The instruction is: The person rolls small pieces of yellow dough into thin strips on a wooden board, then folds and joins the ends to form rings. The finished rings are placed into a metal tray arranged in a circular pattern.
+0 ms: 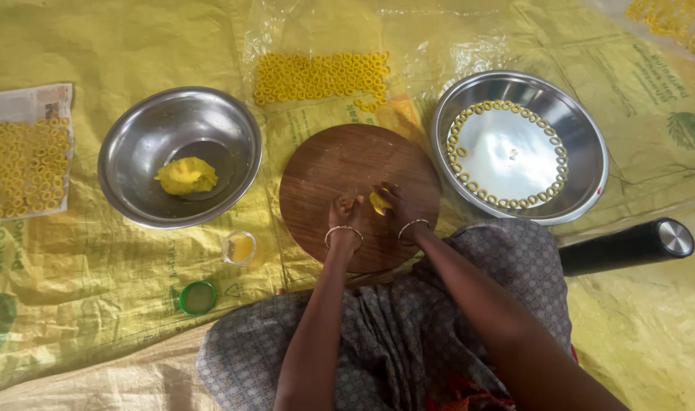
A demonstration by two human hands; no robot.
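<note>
both hands meet over a round wooden board (347, 171) that lies directly under them. the right hand (397, 207) has its fingers curled around a small lump of yellow dough (379, 201), which sits at the fingertips, pressed on or just above the board surface. the left hand (346, 213) rests beside it, fingers bent down to the board, just next to the lump; whether it actually grips any dough cannot be told. each wrist carries a thin bangle.

below the hands, toward the person, lies a grey patterned garment (408, 320) over the lap. left of the left hand stands a small glass cup (240, 247) with yellow liquid, and further down-left a green lid (198, 297) lies flat. well left of the left hand sits a steel bowl (134, 144) with a larger mass of yellow dough (186, 176) inside. right of the right hand sits a wide steel plate (583, 144) with small dough rings (507, 203) arranged round its inner edge. a black cylinder with a metal end (629, 245) lies near the right forearm.

beyond the hands, more yellow rings (321, 76) lie in rows on a clear plastic sheet. far left, further rings (20, 167) rest on paper. everything sits on a yellow woven floor covering (96, 304).
</note>
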